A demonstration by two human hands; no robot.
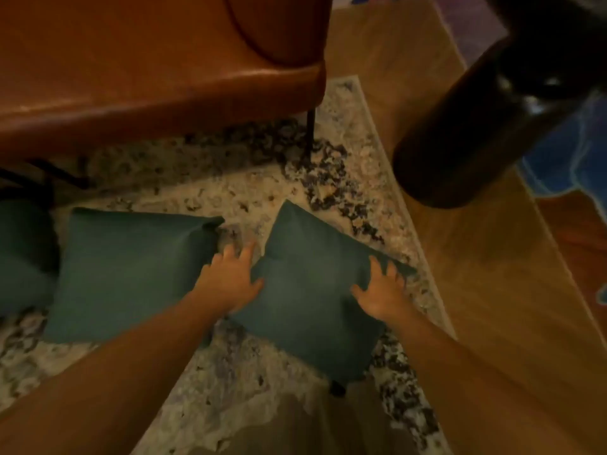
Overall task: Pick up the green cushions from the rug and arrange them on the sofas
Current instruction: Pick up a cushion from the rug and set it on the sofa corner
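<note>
1. While the fingers were spread wide, neither hand had closed on anything. The left hand (230,280) lay on the left edge of the right cushion (305,297), thumb on the fabric, fingertips past the edge over the rug (256,195). The right hand (381,292) lay on the same cushion's right edge.
2. Whether any fingertip was tucked under the cushion: couldn't tell, too blurred.
3. The right cushion sat flat on the rug, directly under and between both hands. It was turned like a diamond, with its far corner toward the sofa (147,77) and its near corner toward the person. Both hands were equally near, so a two-handed lift by the side edges looked likely.
4. The middle cushion (131,274) lay flat just left of the left hand, its near right corner hidden behind the left arm (115,372).
5. The third cushion (23,257) was at far left, cut off by the frame, dark, its shape unclear.
6. The sofa stood beyond the cushions, its thin leg (310,133) on the rug.
7. The dark round thing (476,133) on the wood floor (492,274) at right was blurred and couldn't be identified.
</note>
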